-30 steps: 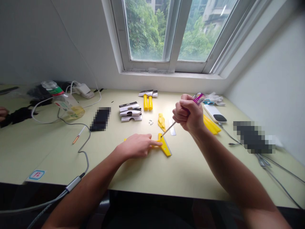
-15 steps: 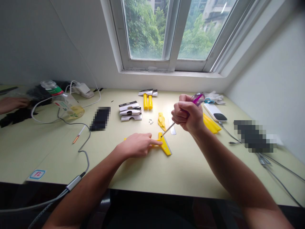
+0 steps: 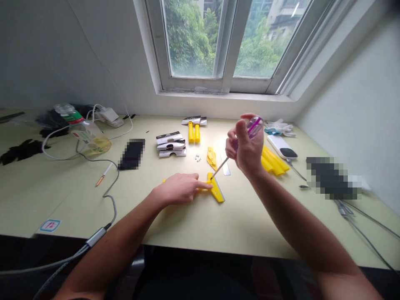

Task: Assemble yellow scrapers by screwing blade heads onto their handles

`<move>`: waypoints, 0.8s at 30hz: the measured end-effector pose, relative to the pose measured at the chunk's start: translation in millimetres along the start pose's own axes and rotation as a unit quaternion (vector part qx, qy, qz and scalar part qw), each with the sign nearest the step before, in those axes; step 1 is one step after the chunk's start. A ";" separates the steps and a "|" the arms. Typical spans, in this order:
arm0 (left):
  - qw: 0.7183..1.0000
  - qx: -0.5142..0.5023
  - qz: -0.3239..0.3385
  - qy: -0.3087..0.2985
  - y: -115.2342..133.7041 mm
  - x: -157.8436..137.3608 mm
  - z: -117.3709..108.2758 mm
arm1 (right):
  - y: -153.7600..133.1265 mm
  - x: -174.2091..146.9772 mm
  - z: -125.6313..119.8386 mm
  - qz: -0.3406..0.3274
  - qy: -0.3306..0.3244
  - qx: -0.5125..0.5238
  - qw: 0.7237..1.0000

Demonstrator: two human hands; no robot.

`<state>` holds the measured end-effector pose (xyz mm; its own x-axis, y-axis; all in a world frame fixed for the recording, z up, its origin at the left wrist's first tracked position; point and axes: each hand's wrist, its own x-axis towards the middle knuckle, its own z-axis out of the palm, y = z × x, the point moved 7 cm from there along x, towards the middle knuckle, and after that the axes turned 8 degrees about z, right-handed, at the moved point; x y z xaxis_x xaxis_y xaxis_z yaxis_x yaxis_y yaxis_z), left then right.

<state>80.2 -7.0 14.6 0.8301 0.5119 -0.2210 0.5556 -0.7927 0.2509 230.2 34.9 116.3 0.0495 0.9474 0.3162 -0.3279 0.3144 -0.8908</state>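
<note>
A yellow scraper (image 3: 218, 192) with a metal blade along its right edge lies flat on the table. My left hand (image 3: 179, 189) is wrapped over its handle, with the index finger stretched onto the head. Inside my right fist (image 3: 246, 146) is a screwdriver (image 3: 255, 127) with a clear and purple handle. Its shaft slants down to the left, and the tip meets the upper part of the scraper head. Just beyond lie several yellow head pieces (image 3: 211, 158), a loose blade (image 3: 226, 167) and a cluster of small screws or nuts (image 3: 198, 158).
Two yellow-handled scrapers (image 3: 194, 132) and stacked black-and-white sleeves (image 3: 170, 146) lie behind. Yellow handles (image 3: 275, 161), a white power bank (image 3: 282, 146) and gloves (image 3: 281, 128) are at right. On the left are a bottle (image 3: 90, 137), a blurred dark panel (image 3: 132, 154) and cables.
My right hand has turned around the screwdriver handle, with the tip still at the same spot. My left hand stays put. Another person's hand at far left has left the view.
</note>
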 end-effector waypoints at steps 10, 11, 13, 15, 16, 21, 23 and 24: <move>1.000 -0.008 0.006 0.009 -2.0 0.5 1.5 | -44.7 3.0 -13.4 -0.141 0.022 -0.288 0.947; 1.000 -0.009 0.006 0.008 -2.1 0.6 1.4 | -46.6 2.1 -10.8 -0.127 -0.006 -0.280 0.952; 1.000 -0.010 0.006 0.009 -2.1 0.7 0.9 | -46.3 -0.3 -3.8 -0.092 -0.068 -0.248 0.962; 1.000 -0.011 0.006 0.010 -1.9 0.7 0.5 | -44.4 -1.8 1.0 -0.070 -0.104 -0.223 0.967; 1.000 -0.011 0.005 0.011 -1.7 0.6 0.4 | -44.6 -1.5 1.2 -0.073 -0.103 -0.219 0.967; 1.000 -0.009 0.005 0.009 -1.1 0.7 0.9 | -44.7 5.5 -6.9 -0.111 -0.061 -0.215 0.968; 1.000 -0.006 0.004 0.005 -1.1 0.6 1.9 | -38.1 7.5 -5.1 -0.082 -0.102 -0.181 0.975; 1.000 -0.004 0.003 0.003 -1.1 0.5 2.5 | -34.7 7.8 -4.0 -0.067 -0.122 -0.158 0.978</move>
<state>79.9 -6.7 11.9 0.8337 0.5089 -0.2144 0.5509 -0.7929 0.2603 245.7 31.7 148.4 -0.1672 0.8662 0.4709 -0.0240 0.4739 -0.8803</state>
